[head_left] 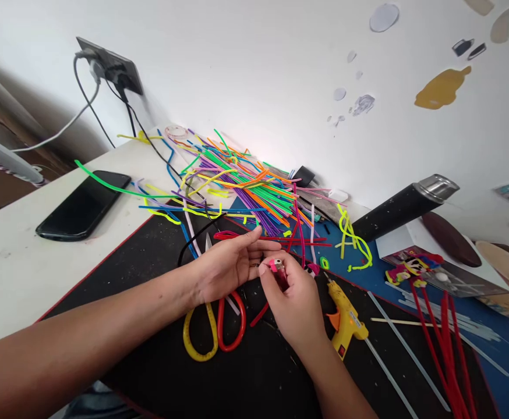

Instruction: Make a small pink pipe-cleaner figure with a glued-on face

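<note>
My left hand (230, 265) is turned palm up, fingers stretched out and slightly bent, with nothing visible in it. Close beside its fingertips, my right hand (296, 294) pinches a small pink pipe-cleaner figure (276, 265) that shows a white and black eye-like spot. Most of that figure is hidden by my fingers. Scissors (201, 337) with one yellow and one red handle lie partly under my left hand, blades mostly covered. To the right of my right hand rests a yellow glue gun (346, 314) with an orange trigger and a glue stick in its back.
A big heap of coloured pipe cleaners (250, 183) spreads behind the black mat (158, 372). At left lies a black phone (84, 206). A black flask (394, 209), a finished-looking colourful figure (414, 270), red pipe cleaners (444, 343) and loose glue sticks (409, 352) are at right.
</note>
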Tool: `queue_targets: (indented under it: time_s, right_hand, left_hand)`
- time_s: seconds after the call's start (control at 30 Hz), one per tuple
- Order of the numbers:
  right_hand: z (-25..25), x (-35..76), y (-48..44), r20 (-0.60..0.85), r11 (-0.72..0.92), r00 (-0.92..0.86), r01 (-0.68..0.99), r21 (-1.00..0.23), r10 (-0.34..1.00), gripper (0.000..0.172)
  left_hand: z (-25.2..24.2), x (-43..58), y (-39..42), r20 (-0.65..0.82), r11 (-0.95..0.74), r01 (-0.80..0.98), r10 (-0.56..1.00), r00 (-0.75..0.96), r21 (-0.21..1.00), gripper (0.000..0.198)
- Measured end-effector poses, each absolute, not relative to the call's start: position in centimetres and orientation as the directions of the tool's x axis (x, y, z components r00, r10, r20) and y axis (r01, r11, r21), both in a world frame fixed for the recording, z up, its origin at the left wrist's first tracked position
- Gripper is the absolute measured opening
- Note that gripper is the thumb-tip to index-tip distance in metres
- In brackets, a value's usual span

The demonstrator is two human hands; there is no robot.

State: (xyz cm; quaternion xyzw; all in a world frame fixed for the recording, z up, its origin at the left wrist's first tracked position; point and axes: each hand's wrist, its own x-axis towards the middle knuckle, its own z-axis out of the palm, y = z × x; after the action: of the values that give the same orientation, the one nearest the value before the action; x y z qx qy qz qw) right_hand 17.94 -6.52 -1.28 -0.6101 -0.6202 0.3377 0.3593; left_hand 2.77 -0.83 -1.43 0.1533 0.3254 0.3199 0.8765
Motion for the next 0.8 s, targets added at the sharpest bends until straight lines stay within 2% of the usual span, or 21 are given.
queue_targets:
  time_s: [0.27,0.5,0.8]
  right_hand:
    - [-1.16,17.00,-6.41,0.056,0.050,-0.004,0.538,-0.841,0.998,0.015]
    - [-1.39,16.84,-6.18,0.079,0.090,-0.045,0.621,-0.779,0.996,0.012]
    - [-1.07,17.78,-6.14,0.129,0.126,-0.038,0.596,-0.793,0.991,0.014]
  left_hand:
    - [-1.43,3.01,-1.34,-0.351,0.704,-0.589,0.709,0.612,0.397,0.072]
    - [-1.56,3.18,-1.54,-0.361,0.697,-0.612,0.717,0.597,0.373,0.072]
    - [-1.33,2.98,-1.06,-0.344,0.691,-0.655,0.721,0.601,0.306,0.078]
